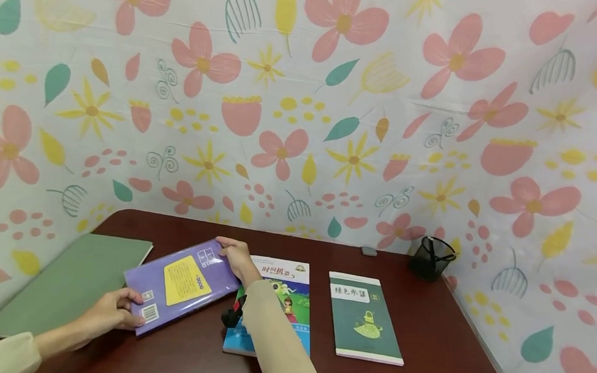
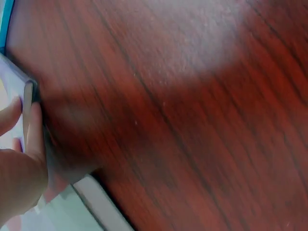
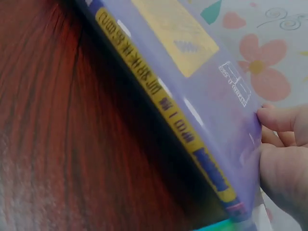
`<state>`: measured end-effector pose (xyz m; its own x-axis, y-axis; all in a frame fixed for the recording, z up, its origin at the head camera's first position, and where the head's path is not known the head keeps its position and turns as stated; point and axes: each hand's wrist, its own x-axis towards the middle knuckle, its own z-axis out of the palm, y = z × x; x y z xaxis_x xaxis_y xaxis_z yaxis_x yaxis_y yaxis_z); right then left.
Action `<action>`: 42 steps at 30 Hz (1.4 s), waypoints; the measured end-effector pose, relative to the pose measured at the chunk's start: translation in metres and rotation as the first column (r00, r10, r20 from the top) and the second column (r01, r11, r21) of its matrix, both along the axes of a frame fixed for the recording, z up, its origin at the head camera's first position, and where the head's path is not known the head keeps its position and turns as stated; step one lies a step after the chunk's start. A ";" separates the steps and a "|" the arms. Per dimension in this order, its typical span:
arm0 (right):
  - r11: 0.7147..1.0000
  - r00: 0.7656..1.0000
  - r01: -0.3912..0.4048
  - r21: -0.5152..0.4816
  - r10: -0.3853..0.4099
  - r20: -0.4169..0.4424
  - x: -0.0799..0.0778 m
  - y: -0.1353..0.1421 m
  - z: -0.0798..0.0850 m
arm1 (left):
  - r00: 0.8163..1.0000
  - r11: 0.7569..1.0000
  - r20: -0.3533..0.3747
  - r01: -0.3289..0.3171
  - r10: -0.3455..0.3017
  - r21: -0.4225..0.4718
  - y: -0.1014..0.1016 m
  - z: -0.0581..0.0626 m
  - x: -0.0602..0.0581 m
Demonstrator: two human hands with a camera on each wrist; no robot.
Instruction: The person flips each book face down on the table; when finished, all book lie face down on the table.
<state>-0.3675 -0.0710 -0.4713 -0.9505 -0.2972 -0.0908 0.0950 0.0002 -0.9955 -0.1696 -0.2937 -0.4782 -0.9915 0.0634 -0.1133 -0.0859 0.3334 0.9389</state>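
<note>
A purple book (image 1: 182, 287) with a yellow panel and a barcode is held tilted above the table by both hands. My left hand (image 1: 112, 312) pinches its lower left corner, thumb on the cover and fingers beneath. At the upper right edge my right hand (image 1: 236, 257) grips it. The right wrist view shows the book's yellow-labelled spine (image 3: 163, 101) and the right thumb and fingers at its end. Left of it lies a large green book (image 1: 70, 287); to the right is a colourful children's book (image 1: 292, 304), partly covered by the right forearm.
A slim dark-green book (image 1: 364, 319) lies farther right on the brown table (image 1: 447, 341). A black mesh pen holder (image 1: 431, 258) stands at the back right corner, with a small grey object (image 1: 369, 251) near the back edge. A flowered curtain (image 1: 302, 124) hangs behind.
</note>
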 end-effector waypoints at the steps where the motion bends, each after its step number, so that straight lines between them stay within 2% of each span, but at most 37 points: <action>1: 1.000 1.000 -0.002 -0.001 0.002 0.013 0.000 0.001 -0.002 | 1.000 1.000 0.006 0.014 -0.014 0.008 0.000 0.000 0.000; 4: 1.000 0.999 -0.007 0.005 0.007 0.042 0.001 0.003 -0.008 | 0.999 1.000 0.018 0.029 -0.029 0.012 0.000 0.001 -0.001; 7: 1.000 0.999 -0.015 0.003 0.014 0.052 0.001 0.004 -0.013 | 0.999 0.999 0.015 0.030 -0.030 -0.029 0.000 0.002 0.001; 10: 1.000 0.999 -0.016 -0.004 0.016 0.041 0.002 0.003 -0.018 | 0.999 0.997 0.002 0.036 -0.036 -0.067 0.001 0.002 0.002; 15: 1.000 1.000 0.016 -0.010 -0.016 0.017 0.002 0.006 -0.023 | 0.996 0.991 -0.025 0.080 -0.083 -0.111 0.007 0.001 0.002; 19: 1.000 1.000 0.013 -0.002 -0.013 -0.018 0.001 0.010 -0.024 | 0.993 0.985 -0.018 0.112 -0.115 -0.130 0.010 0.000 0.000; 23: 0.999 0.997 -0.009 0.033 0.011 -0.081 0.000 0.018 -0.015 | 0.993 0.986 -0.040 0.102 -0.108 -0.133 0.004 0.005 -0.002; 26: 0.999 0.993 -0.030 0.034 0.033 -0.114 0.002 0.029 -0.003 | 0.991 0.988 -0.105 0.068 -0.083 -0.138 -0.003 0.015 -0.009; 29: 0.998 0.991 -0.060 0.006 0.060 -0.119 0.005 0.042 0.005 | 0.981 0.981 -0.195 -0.015 -0.024 -0.195 -0.015 0.027 -0.020; 33: 0.996 0.993 -0.081 -0.039 0.078 -0.087 0.016 0.053 0.012 | 0.957 0.947 -0.284 -0.146 0.061 -0.287 -0.031 0.035 -0.034; 36: 0.996 0.997 -0.071 -0.061 0.068 -0.040 0.029 0.055 0.017 | 0.955 0.935 -0.286 -0.174 0.084 -0.308 -0.039 0.035 -0.038; 42: 0.996 0.999 -0.020 -0.086 0.023 0.031 0.055 0.048 0.013 | 0.964 0.923 -0.251 -0.175 0.089 -0.344 -0.043 0.027 -0.033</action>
